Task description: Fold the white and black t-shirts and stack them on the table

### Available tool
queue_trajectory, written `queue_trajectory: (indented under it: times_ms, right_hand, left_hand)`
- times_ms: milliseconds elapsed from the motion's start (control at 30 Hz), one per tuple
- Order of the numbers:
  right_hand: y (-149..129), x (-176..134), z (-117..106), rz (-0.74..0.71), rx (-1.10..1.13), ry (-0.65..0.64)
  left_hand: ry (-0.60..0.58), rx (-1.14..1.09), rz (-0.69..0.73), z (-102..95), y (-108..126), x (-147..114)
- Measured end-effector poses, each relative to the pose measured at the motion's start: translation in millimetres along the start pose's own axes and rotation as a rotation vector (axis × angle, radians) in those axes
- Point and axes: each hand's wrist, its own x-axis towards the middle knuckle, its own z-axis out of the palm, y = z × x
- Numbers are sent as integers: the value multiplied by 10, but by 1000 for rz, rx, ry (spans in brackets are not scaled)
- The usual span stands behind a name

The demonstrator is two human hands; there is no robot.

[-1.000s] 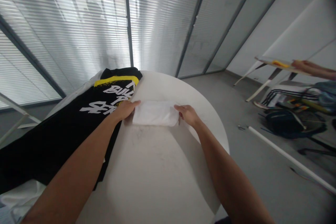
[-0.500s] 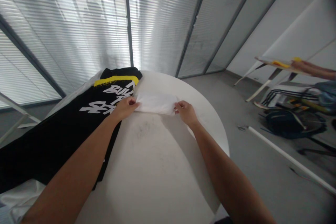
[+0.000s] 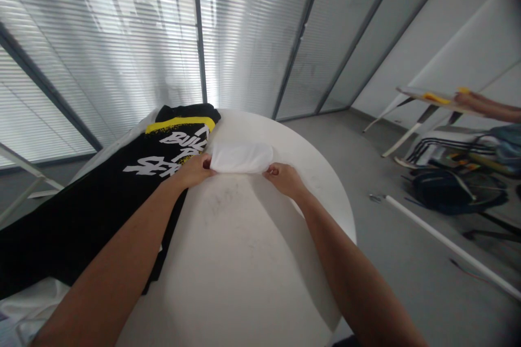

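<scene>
A white folded cloth point(image 3: 242, 158) lies as a small rounded bundle on the round white table point(image 3: 240, 260). My left hand point(image 3: 194, 170) is closed at its left end, thumb and fingers pinching the edge. At the lower right corner, my right hand point(image 3: 286, 179) pinches the cloth between thumb and fingertips. Left of the bundle is a black garment point(image 3: 101, 217) with white lettering and a yellow band, spread over the table under my left forearm.
More white fabric point(image 3: 35, 303) shows at the lower left. To the right, a white pole point(image 3: 443, 241) and a dark bag point(image 3: 456, 192) are on the grey floor. Another person's hands point(image 3: 474, 102) are at a second table with yellow items. Blinds point(image 3: 142, 38) hang beyond my table.
The cloth's right end has become rounder and neater. My right hand has shifted slightly left and towards me, to the lower corner; my left hand has moved slightly.
</scene>
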Motion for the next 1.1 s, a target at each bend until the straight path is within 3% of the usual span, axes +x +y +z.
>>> queue_trajectory:
  times_ms: [133, 400, 600, 733, 833, 967, 1100]
  right_hand:
    - [32, 32, 29, -11, 20, 31]
    - [137, 79, -94, -5, 45, 84]
    - [115, 31, -52, -64, -30, 4]
    - [104, 44, 37, -65, -11, 105]
    - [116, 72, 69, -105, -20, 106]
    - [123, 70, 13, -166, -40, 55]
    - [110, 21, -118, -73, -83, 1]
  left_hand:
    - [26, -11, 19, 0, -21, 5]
    - [193, 85, -36, 6, -26, 50]
    - [114, 140, -9, 12, -48, 31]
    - [117, 168, 14, 21, -85, 37]
    - [113, 184, 5, 19, -99, 42]
    - [104, 196, -16, 6, -78, 36]
    - [126, 213, -32, -1, -44, 28]
